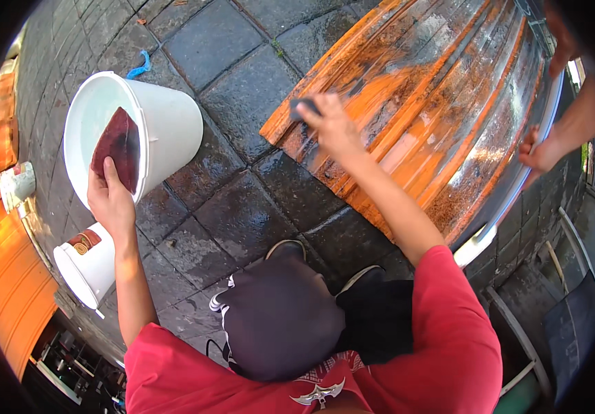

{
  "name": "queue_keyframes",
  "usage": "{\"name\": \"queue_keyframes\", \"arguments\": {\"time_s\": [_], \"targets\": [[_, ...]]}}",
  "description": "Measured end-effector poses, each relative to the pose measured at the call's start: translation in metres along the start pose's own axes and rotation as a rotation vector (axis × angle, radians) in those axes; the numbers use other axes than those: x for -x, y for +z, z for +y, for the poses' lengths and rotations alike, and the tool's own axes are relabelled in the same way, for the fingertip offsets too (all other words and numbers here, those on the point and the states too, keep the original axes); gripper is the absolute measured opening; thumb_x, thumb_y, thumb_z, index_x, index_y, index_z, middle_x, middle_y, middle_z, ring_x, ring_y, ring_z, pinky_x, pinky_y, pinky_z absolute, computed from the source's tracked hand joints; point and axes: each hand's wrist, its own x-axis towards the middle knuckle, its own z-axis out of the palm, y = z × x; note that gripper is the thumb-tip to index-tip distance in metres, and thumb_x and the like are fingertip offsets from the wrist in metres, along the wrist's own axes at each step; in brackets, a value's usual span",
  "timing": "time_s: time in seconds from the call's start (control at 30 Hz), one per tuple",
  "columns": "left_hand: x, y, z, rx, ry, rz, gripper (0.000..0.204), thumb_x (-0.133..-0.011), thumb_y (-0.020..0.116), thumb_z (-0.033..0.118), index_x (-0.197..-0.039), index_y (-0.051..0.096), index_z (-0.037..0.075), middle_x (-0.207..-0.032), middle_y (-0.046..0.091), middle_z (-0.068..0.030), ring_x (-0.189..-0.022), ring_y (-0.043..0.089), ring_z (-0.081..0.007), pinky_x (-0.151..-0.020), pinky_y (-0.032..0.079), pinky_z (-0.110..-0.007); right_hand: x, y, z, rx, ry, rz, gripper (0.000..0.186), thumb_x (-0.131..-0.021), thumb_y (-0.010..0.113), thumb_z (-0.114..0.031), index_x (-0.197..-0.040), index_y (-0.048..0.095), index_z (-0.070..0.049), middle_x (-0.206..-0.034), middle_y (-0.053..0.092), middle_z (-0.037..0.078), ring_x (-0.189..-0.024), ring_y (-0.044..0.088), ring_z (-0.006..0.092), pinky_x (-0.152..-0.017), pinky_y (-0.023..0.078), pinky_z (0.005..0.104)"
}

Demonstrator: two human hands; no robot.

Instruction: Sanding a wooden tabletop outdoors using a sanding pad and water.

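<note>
My left hand [113,200] is closed on a dark red, flat sheet [118,148] that looks like a scouring pad or sandpaper, held up at the mouth of a large white bucket [173,121]. Pale liquid shows inside the bucket. Over to the right, my right hand [335,127] grips a small dark grey block [304,108], smeared by motion, so its kind is unclear. It is over the near left end of a wet, ribbed orange surface [408,103], like a boat's hull, with brown grime and bare orange streaks. Whether the block touches it, I cannot tell.
Another person's hand [544,148] is at the hull's pale rim on the right. A smaller white bucket [87,265] lies left, near a small white pot [18,186]. A blue scrap [140,65] lies on wet dark paving [242,214]. Orange cladding [8,290] stands far left.
</note>
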Motion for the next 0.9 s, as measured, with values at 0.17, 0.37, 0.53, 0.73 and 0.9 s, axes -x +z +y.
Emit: {"name": "queue_keyframes", "arguments": {"time_s": [0.17,0.37,0.53,0.73,0.9], "targets": [[-0.004,-0.008,-0.018,0.131,-0.004,-0.03,0.032,-0.104,0.054,0.021,-0.12,0.063,-0.005,-0.109,0.07,-0.008,-0.095,0.063,-0.0126,-0.088,0.048,-0.027,-0.044,-0.028,0.03,0.203,0.043,-0.056,0.049,-0.085,0.06,0.008,-0.123,0.07,-0.022,-0.127,0.063,0.009,-0.12,0.056,0.0255,-0.107,0.046,0.0427],[-0.003,-0.008,-0.011,0.069,-0.033,-0.045,0.034,-0.104,0.054,0.022,-0.122,0.062,-0.006,-0.111,0.069,-0.0102,-0.097,0.062,-0.0129,-0.09,0.048,-0.027,-0.041,-0.007,-0.048,0.059,-0.063,-0.276,0.029,-0.091,0.063,-0.012,-0.117,0.071,-0.023,-0.13,0.061,0.009,-0.134,0.047,0.0314,-0.113,0.042,0.0429],[-0.003,-0.002,-0.015,0.181,-0.018,-0.074,0.034,-0.104,0.055,0.021,-0.123,0.061,-0.007,-0.111,0.069,-0.0101,-0.098,0.063,-0.0131,-0.09,0.048,-0.027,-0.116,-0.041,0.04,0.342,0.002,-0.48,0.035,-0.093,0.059,-0.009,-0.124,0.069,-0.023,-0.135,0.06,0.011,-0.129,0.05,0.0293,-0.118,0.032,0.0459],[-0.003,-0.002,-0.013,0.035,0.036,0.02,0.032,-0.102,0.055,0.023,-0.123,0.065,0.001,-0.105,0.073,-0.0121,-0.094,0.068,-0.0183,-0.085,0.051,-0.031,-0.074,-0.001,0.0,-0.097,-0.311,-0.578,0.063,-0.078,0.06,0.015,-0.127,0.068,-0.025,-0.136,0.059,0.01,-0.126,0.052,0.0266,-0.113,0.039,0.0387],[-0.003,0.0,-0.005,0.104,0.004,-0.005,0.03,-0.102,0.054,0.022,-0.121,0.066,0.001,-0.105,0.073,-0.0125,-0.093,0.069,-0.0201,-0.083,0.052,-0.033,-0.147,-0.077,0.113,-0.005,0.199,-0.627,0.049,-0.078,0.056,0.017,-0.115,0.074,-0.008,-0.14,0.055,0.01,-0.126,0.052,0.0259,-0.108,0.044,0.0315]]}}
